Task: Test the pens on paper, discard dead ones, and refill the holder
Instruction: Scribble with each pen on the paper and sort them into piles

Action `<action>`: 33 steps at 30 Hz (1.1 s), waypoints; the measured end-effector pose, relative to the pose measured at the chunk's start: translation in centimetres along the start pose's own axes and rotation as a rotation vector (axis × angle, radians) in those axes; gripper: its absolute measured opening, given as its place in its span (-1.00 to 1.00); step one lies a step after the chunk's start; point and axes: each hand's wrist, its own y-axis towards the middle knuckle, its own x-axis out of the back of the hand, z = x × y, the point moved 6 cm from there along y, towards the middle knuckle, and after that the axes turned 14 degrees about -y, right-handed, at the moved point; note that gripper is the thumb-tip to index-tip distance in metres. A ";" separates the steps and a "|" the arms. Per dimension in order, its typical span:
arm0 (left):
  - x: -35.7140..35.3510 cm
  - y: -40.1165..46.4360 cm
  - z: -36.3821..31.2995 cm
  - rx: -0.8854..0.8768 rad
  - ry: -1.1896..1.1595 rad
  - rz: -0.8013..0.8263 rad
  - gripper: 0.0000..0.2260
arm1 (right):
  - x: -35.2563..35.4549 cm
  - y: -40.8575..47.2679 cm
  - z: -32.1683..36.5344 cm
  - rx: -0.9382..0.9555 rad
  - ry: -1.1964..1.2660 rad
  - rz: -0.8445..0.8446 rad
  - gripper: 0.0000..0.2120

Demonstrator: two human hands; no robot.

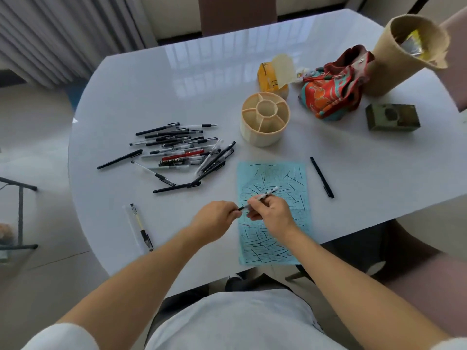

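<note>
Nearest, both hands grasp one pen (262,197) over the scribbled paper (274,213): left hand (214,219) pinching its dark end, right hand (271,214) its barrel. Left lies the pen pile (182,150); beyond, the holder (265,118). No writing is legible.

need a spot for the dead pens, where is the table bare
Bare table lies beyond the pen pile, toward the far left edge. Another bare patch sits right of the lone black pen, below the green box. Crowded: the pile, the blue paper under both hands, and the far right corner behind the holder.
</note>
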 end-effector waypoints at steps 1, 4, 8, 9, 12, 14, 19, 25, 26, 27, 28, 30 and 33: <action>0.0 0.3 -0.2 -0.015 0.030 -0.024 -0.72 | 0.5 0.1 0.1 -0.002 -0.015 -0.047 -0.77; 0.4 0.7 0.6 0.032 0.136 -0.095 -0.69 | 3.3 1.2 -0.4 -0.104 0.102 -0.329 -0.76; 0.8 -0.1 3.4 0.082 0.185 -0.147 -0.69 | 6.1 3.9 0.9 -0.078 0.023 -0.423 -0.82; 0.7 -0.1 3.0 0.015 0.166 -0.171 -0.70 | 5.8 4.5 1.5 -0.045 -0.014 -0.378 -0.83; 0.0 1.0 0.3 -0.219 0.128 -0.166 -0.73 | 4.0 5.8 3.2 0.043 -0.133 -0.285 -0.82; -1.0 2.2 -0.8 -0.248 0.132 -0.082 -0.73 | 3.0 6.6 3.9 0.072 -0.205 -0.274 -0.83; -2.1 3.5 -1.1 -0.211 0.204 0.031 -0.69 | 1.8 7.9 4.1 0.135 -0.487 -0.204 -0.89; -2.5 3.3 -0.6 -0.124 0.246 0.087 -0.64 | 3.3 8.3 3.9 0.114 -0.475 -0.325 -0.89; -2.5 3.2 -0.7 -0.116 0.246 0.090 -0.64 | 3.6 8.3 3.9 0.108 -0.461 -0.335 -0.89; -2.6 3.1 -0.8 -0.109 0.244 0.090 -0.64 | 3.7 8.2 3.9 0.110 -0.453 -0.329 -0.90; -2.5 3.0 -0.9 -0.102 0.239 0.085 -0.64 | 3.8 8.1 3.9 0.113 -0.435 -0.317 -0.92; -2.4 2.8 -1.1 -0.090 0.209 0.068 -0.64 | 3.8 7.6 3.9 0.114 -0.342 -0.306 -0.95; -1.8 2.3 -1.4 -0.079 0.104 0.017 -0.68 | 4.1 6.5 3.2 0.084 -0.174 -0.257 -0.97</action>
